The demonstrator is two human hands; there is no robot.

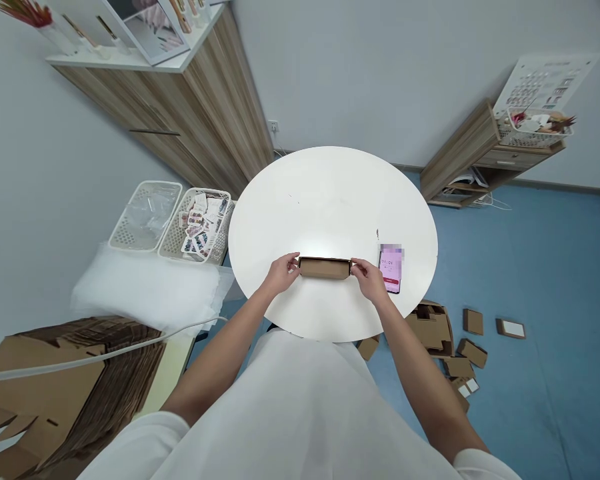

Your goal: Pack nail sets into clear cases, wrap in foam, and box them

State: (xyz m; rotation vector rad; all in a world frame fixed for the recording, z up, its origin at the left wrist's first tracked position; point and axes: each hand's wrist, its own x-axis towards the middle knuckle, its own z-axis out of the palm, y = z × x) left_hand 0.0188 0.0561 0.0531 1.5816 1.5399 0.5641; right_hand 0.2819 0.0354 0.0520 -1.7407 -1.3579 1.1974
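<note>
A small brown cardboard box (325,268) lies in front of me on the round white table (330,193). It looks partly folded, with a dark gap along its far edge. My left hand (283,272) grips its left end, fingers closed at the corner. At the right end, my right hand (368,276) pinches the other corner. Just right of that hand a phone (391,268) with a pink screen rests on the table. The inside of the box is mostly hidden.
Left of the table stand a white basket of small printed packets (205,223) and another with clear plastic bags (147,213). Nearby are white foam sheets (145,287) and stacked flat cardboard (55,393). Several cardboard boxes (433,327) lie on the blue floor at right. A cabinet (220,100) rises behind.
</note>
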